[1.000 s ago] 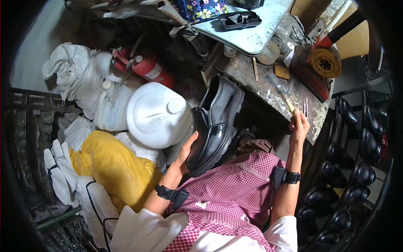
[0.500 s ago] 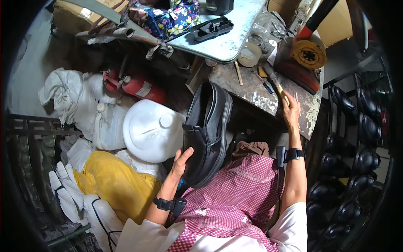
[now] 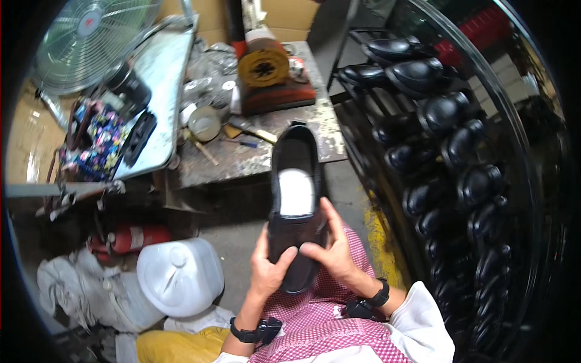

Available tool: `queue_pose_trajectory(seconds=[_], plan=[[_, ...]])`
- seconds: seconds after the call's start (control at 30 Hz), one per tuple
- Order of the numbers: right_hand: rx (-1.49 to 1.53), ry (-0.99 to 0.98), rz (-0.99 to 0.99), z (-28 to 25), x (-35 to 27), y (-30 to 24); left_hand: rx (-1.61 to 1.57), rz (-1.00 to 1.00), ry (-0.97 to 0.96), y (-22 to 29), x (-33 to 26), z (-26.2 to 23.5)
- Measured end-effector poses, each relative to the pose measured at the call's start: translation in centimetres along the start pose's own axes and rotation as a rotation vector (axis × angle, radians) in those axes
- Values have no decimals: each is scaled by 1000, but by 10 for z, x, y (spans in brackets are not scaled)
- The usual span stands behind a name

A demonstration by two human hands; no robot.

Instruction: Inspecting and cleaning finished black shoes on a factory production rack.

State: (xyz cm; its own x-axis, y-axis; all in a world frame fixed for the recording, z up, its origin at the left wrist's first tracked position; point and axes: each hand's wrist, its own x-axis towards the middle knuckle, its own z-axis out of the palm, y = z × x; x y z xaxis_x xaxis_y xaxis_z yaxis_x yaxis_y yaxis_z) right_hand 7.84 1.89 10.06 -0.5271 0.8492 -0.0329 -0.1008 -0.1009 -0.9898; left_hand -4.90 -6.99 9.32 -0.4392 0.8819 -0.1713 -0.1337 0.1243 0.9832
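Observation:
Both my hands are on one black slip-on shoe (image 3: 295, 231), held upright with its toe toward me and its heel pointing away. My left hand (image 3: 266, 266) grips the left side, thumb on the upper near the toe. My right hand (image 3: 336, 251) clasps the right side, its thumb also on the upper. A bright white patch (image 3: 297, 192) shows inside the shoe's opening. Past the heel, a brush (image 3: 257, 129) with a pale handle lies on the worn workbench (image 3: 230, 166), with nobody holding it.
To the right stands a rack with many glossy black shoes (image 3: 439, 112). A machine with a round yellow disc (image 3: 263, 65) and a small tub (image 3: 204, 123) sit on the bench. On the left are a side table (image 3: 160, 78), fan (image 3: 91, 24), fire extinguisher (image 3: 138, 237) and white jug (image 3: 181, 281).
My right hand has let go of the brush on the bench and taken hold of the shoe. The shoe has turned toe toward me, and the view has swung to the right.

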Motion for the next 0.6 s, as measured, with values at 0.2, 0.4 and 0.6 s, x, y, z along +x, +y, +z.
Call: queue_pose_trajectory(seconds=[0.2, 0.4, 0.6], plan=[[422, 315, -31, -83, 22, -5, 179, 242, -198, -9, 29, 54], [302, 506, -57, -167, 121, 29, 558, 476, -102, -32, 33, 54], [-6, 987, -75, -207, 249, 47, 652, 602, -8, -39, 45, 58]])
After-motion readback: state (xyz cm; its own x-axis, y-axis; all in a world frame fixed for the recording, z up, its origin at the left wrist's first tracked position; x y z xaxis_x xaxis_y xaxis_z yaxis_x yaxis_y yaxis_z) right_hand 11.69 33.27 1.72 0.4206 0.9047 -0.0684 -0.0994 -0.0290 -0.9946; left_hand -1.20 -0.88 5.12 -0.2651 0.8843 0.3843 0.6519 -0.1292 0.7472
